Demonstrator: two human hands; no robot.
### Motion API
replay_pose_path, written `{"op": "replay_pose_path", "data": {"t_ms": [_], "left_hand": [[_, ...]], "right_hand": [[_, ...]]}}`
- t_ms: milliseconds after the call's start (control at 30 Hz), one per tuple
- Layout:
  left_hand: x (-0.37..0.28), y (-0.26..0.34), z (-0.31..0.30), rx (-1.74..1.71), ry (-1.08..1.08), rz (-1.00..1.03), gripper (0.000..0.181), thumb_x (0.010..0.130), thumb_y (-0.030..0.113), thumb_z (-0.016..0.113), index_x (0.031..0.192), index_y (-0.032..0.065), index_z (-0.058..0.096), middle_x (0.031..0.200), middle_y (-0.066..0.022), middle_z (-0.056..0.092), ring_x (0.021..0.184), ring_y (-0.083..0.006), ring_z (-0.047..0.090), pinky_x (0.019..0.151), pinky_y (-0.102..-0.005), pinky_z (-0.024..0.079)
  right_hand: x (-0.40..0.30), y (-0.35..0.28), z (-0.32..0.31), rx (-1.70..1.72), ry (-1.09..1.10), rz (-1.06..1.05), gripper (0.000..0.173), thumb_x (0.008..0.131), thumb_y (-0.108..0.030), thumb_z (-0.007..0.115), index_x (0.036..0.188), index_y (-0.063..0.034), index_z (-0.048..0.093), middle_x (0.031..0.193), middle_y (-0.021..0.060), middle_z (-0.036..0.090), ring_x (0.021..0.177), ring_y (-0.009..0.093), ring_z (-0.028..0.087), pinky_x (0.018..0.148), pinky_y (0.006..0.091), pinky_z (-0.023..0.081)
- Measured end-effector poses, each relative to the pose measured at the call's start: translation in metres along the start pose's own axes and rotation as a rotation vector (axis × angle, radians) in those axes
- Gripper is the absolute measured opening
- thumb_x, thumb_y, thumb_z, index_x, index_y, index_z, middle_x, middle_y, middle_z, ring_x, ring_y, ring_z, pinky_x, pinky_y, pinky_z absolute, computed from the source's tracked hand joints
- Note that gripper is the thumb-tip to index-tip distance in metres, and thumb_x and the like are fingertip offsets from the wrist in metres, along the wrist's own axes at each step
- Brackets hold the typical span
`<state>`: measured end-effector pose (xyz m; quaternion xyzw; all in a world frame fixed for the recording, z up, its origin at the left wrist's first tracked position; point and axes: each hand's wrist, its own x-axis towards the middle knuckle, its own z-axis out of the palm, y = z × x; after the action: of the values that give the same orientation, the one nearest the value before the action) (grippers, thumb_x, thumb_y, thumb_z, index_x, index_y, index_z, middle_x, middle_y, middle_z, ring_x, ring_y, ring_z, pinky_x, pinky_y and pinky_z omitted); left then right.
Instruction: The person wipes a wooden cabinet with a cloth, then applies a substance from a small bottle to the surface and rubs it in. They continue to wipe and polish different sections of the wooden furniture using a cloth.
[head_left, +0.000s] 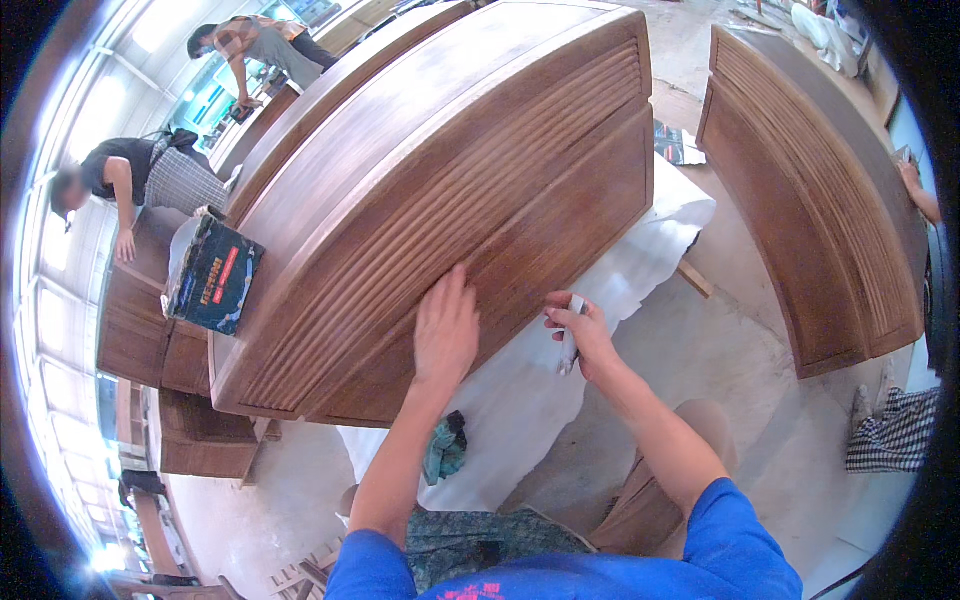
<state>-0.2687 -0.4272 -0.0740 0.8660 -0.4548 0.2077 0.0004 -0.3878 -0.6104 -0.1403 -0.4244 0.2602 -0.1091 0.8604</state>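
A brown wooden furniture panel (570, 195) with a row of parallel grooves lies before me, above a white sheet (517, 435). My left hand (448, 322) rests on or just over its face, below the grooves, with the fingers stretched out and nothing held. Off the panel's near edge, my right hand (589, 334) grips a thin, pale, flat piece (572, 341); its exact kind cannot be told. A crumpled green cloth (446, 450) lies on the sheet beside my left forearm.
A printed cardboard box (214, 274) sits at the panel's left end. Another grooved wooden piece (810, 202) stands at right, with a person's hand (911, 180) behind it. Two people (172, 172) (262, 49) bend over wooden pieces at upper left. A wooden stick (696, 279) protrudes near the sheet.
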Motion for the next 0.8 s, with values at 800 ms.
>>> {"op": "replay_pose_path", "data": {"t_ms": [800], "left_hand": [[0.159,0.089,0.042,-0.035,0.105,0.199,0.028,0.083,0.017,0.070,0.106,0.0022,0.067,0.152,-0.0246,0.039,0.135,-0.0422,0.040,0.111,-0.0531,0.035]], "right_hand": [[0.013,-0.031,-0.030,0.275,0.022,0.082,0.033,0.088,-0.012,0.068,0.119,-0.0050,0.060,0.098,0.0042,0.068,0.088,0.014,0.064,0.074,0.0304,0.049]]}}
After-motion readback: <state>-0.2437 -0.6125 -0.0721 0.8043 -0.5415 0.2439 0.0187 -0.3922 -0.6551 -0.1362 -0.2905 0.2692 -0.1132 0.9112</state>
